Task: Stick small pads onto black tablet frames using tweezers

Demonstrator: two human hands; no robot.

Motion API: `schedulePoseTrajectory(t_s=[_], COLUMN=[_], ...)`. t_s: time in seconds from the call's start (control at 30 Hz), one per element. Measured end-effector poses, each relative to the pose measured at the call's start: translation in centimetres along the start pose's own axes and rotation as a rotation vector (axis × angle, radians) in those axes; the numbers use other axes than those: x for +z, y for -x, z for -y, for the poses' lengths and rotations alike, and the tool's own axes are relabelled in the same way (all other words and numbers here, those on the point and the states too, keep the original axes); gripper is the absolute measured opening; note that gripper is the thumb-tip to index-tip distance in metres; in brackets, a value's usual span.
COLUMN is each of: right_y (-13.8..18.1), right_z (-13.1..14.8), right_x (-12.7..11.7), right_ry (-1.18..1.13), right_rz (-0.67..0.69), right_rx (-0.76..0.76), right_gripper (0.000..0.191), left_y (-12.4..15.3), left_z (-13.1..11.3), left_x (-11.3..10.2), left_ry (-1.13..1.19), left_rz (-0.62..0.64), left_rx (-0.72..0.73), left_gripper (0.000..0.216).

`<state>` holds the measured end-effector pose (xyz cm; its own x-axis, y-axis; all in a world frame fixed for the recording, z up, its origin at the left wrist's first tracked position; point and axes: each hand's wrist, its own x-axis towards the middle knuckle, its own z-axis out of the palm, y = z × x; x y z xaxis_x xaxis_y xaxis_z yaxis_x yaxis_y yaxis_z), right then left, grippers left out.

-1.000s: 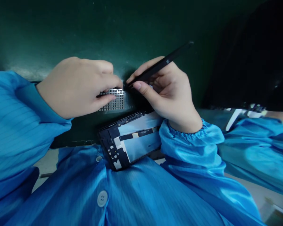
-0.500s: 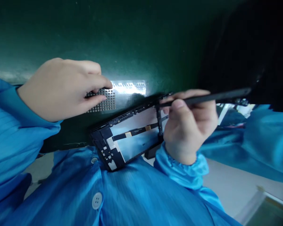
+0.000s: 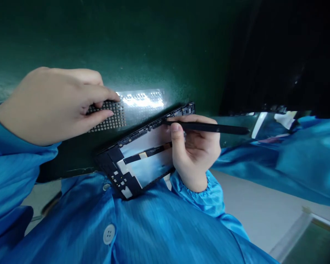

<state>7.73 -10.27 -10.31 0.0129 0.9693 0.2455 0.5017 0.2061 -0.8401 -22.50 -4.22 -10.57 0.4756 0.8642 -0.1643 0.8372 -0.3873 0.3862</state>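
Observation:
My left hand [image 3: 63, 104] lies over a clear sheet of small grey square pads [image 3: 118, 115], its fingers curled and its thumb and index finger on the sheet. My right hand [image 3: 195, 150] is closed on black tweezers [image 3: 214, 127]. Their tips point left, at the upper long edge of an opened tablet [image 3: 107, 161]; whether they touch it or hold a pad, I cannot tell. The tablet lies tilted against the table's front edge, its inside up, with a dark ribbon cable [image 3: 134, 157] across a silvery panel. My right hand covers part of its right side.
The green table top [image 3: 112, 36] stretches away in front. A large black object [image 3: 277, 58] stands at the right. Beside me is another person's blue sleeve [image 3: 299, 157]. A framed panel [image 3: 316, 238] sits at the lower right.
My right hand has moved left along the tablet's upper edge with the tweezers, which now lie flatter. The tablet's upper right corner has come into view. My left hand stays on the sheet.

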Motion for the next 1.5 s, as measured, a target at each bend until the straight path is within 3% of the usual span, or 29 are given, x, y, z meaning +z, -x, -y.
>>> schedulePoseTrajectory(t_s=[0.1, 0.3, 0.43, 0.7, 0.77, 0.9, 0.97, 1.33, 1.5], right_y=[-2.3, -9.5, -10.6, -10.0, -8.8, -4.4, -2.5, -1.3, -1.3], right_z=[1.3, 0.9, -0.1, 0.1, 0.1, -0.7, -1.3, -2.3, -0.4], right_x=[-0.2, 3.4, 4.8, 4.1, 3.0, 0.3, -0.2, 0.5, -0.6], right_ry=[0.020, -0.132, -0.126, -0.228, -0.331, -0.286, -0.198, -0.129, 0.110], right_rz=[0.136, 0.657, 0.767, 0.713, 0.554, -0.007, -0.126, -0.049, -0.021], right_rx=[-0.016, -0.115, -0.103, -0.027, 0.023, 0.061, 0.040, -0.045, -0.047], right_gripper=[0.018, 0.020, 0.024, 0.029, 0.022, 0.007, 0.010, 0.010, 0.012], left_y=[-0.1, -0.6, -0.7, -0.8, -0.6, -0.2, -0.1, 0.2, 0.2], left_z=[-0.4, -1.3, -1.4, -1.2, -1.0, -0.4, -0.2, -0.2, -0.2], left_x=[-0.5, -1.5, -1.4, -1.4, -1.3, -0.9, -0.6, -0.5, -0.4], left_ry=[-0.009, 0.030, 0.009, -0.035, -0.012, 0.033, 0.030, 0.028, 0.061], left_rz=[0.031, 0.125, 0.135, 0.143, 0.120, 0.071, 0.044, 0.023, 0.010], left_rx=[0.005, -0.066, -0.058, -0.054, -0.038, 0.005, -0.002, -0.018, -0.029], left_gripper=[0.062, 0.056, 0.059, 0.057, 0.057, 0.060, 0.061, 0.057, 0.060])
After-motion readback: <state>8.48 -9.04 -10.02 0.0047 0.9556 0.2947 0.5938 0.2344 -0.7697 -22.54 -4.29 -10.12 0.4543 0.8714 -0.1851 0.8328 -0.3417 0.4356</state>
